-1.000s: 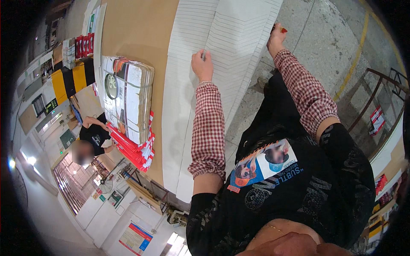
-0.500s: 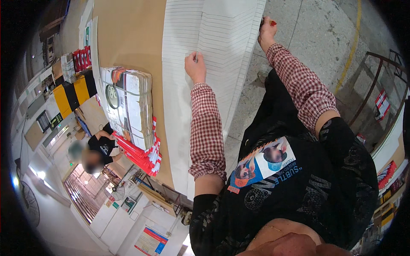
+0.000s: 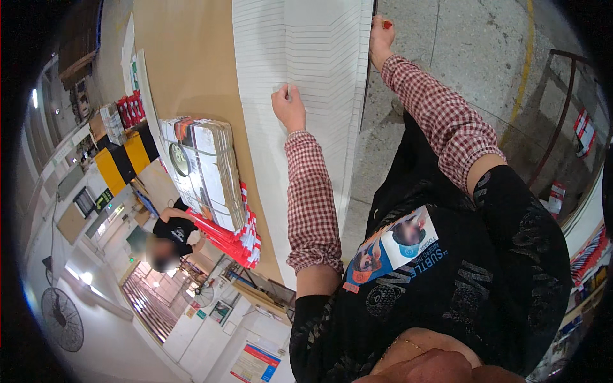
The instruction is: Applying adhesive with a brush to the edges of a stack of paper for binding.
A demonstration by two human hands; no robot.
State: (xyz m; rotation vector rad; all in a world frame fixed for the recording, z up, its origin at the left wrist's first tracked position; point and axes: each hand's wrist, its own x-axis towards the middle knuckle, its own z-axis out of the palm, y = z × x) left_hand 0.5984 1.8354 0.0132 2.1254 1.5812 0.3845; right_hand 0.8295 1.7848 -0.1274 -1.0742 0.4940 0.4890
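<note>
A long white sheet [image 3: 319,70], crossed by many thin dark lines that bend partway across, lies over the table in front of me. My left hand [image 3: 290,110] rests on or just above it, fingers curled into a pinch; whatever they hold, if anything, is too small to make out. At the sheet's far right, by the table edge, my right hand [image 3: 381,39] is closed. A small red thing [image 3: 387,25] shows at its fingers, its kind unclear. Red-checked sleeves cover both my forearms.
Left of the sheet, a brown board surface [image 3: 185,57] carries a strapped bundle of printed paper [image 3: 207,172] over red-and-white packets [image 3: 233,239]. Another person [image 3: 172,233] stands beyond. Grey floor [image 3: 472,57] and a metal rail [image 3: 562,115] lie to the right.
The view has shifted, with the table and bundle placed differently in the picture. My right hand has moved farther along the sheet's right edge. My left hand stays pinched over the sheet.
</note>
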